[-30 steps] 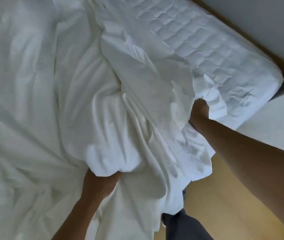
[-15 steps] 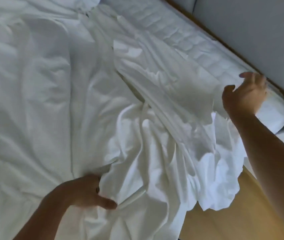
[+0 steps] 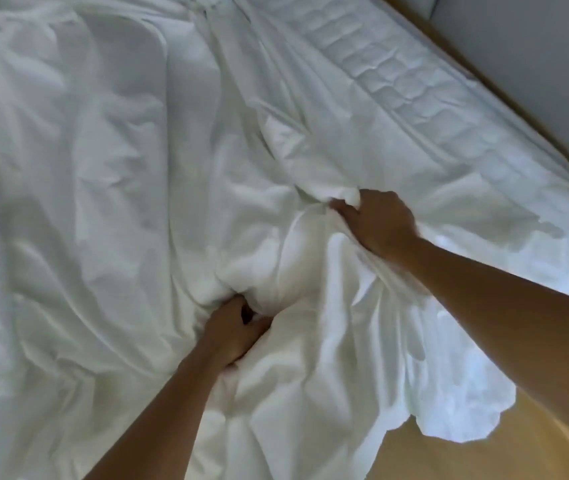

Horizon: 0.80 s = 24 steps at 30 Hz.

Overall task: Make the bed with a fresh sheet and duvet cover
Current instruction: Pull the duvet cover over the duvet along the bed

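A white duvet cover (image 3: pixel 109 202) lies crumpled over most of the bed, with the duvet bunched inside it. My left hand (image 3: pixel 232 336) grips a fold of this white fabric low in the middle. My right hand (image 3: pixel 378 221) grips another bunch of the same fabric a little higher and to the right. Between the two hands the cloth puffs up in a thick roll. A quilted white mattress (image 3: pixel 411 88) shows bare along the right side of the bed. A loose flap of the cover (image 3: pixel 449 403) hangs over the bed's near right corner.
A wooden bed frame edge (image 3: pixel 504 95) runs diagonally at the upper right, against a grey wall (image 3: pixel 546 43). Yellowish wood floor (image 3: pixel 449 455) shows at the bottom right, below the hanging fabric.
My right hand came down from the mattress corner, where it hovered open, and now grips the fabric near the middle. My left hand has moved right and closed tighter on the cloth.
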Motion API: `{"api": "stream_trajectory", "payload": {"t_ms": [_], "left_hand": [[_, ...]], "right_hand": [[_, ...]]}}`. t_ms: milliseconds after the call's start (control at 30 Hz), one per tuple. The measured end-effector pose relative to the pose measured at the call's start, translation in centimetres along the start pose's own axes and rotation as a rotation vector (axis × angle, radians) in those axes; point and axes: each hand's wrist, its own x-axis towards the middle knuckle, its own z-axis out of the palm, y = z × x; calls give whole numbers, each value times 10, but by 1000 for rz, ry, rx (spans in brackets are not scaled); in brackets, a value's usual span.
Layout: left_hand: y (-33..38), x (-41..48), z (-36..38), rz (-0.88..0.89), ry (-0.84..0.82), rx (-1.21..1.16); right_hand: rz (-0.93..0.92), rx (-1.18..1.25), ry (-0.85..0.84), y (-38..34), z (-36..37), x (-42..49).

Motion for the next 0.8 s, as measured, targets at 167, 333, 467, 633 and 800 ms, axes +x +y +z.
{"api": "stream_trajectory", "payload": {"t_ms": [167, 333, 467, 633, 800], "left_hand": [[-1, -27, 25, 118, 31, 97], [-30, -45, -18, 229, -12, 110], [-95, -24, -98, -5, 673, 243], [-196, -16, -105, -246, 150, 412], [-210, -26, -94, -170, 34, 496]], "right_hand": [[252, -170, -276, 10, 11, -37], [291, -176, -25, -52, -2, -19], [-20, -20, 29, -137, 20, -40], [-166, -398, -201, -188, 58, -72], [-336, -527, 1, -203, 68, -122]]}}
